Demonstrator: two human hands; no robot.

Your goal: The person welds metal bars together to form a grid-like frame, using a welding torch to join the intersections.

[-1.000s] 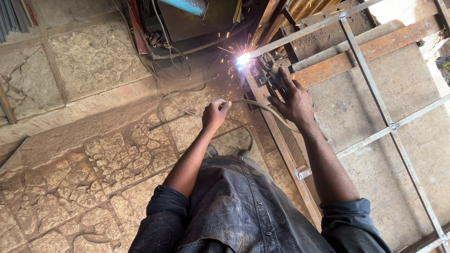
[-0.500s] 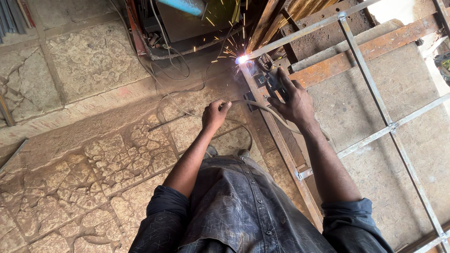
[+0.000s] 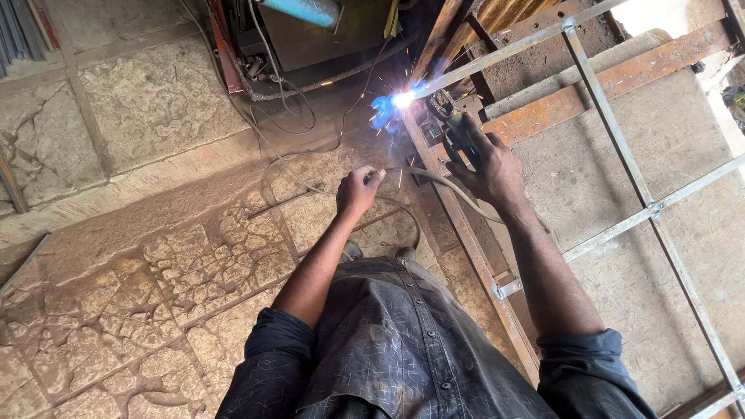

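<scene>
Your right hand (image 3: 487, 164) is clenched around the dark electrode holder (image 3: 450, 116), its tip sparking blue-white at the grey metal frame (image 3: 613, 132) corner. Your left hand (image 3: 357, 190) pinches the grey cable (image 3: 442, 185) lying over the cracked stone floor (image 3: 155, 256).

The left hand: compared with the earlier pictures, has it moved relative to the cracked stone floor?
No. The left hand holds the same spot over the stone floor, beside the metal frame.

A: I see open stone floor (image 3: 155, 256) to the left of my left hand (image 3: 357, 192).

B: On my right, the metal frame (image 3: 621, 147) bars, a rusty beam (image 3: 574, 101) and the cable (image 3: 450, 186) crowd my right hand (image 3: 485, 163); welding arc (image 3: 402, 99) blocks ahead.
</scene>
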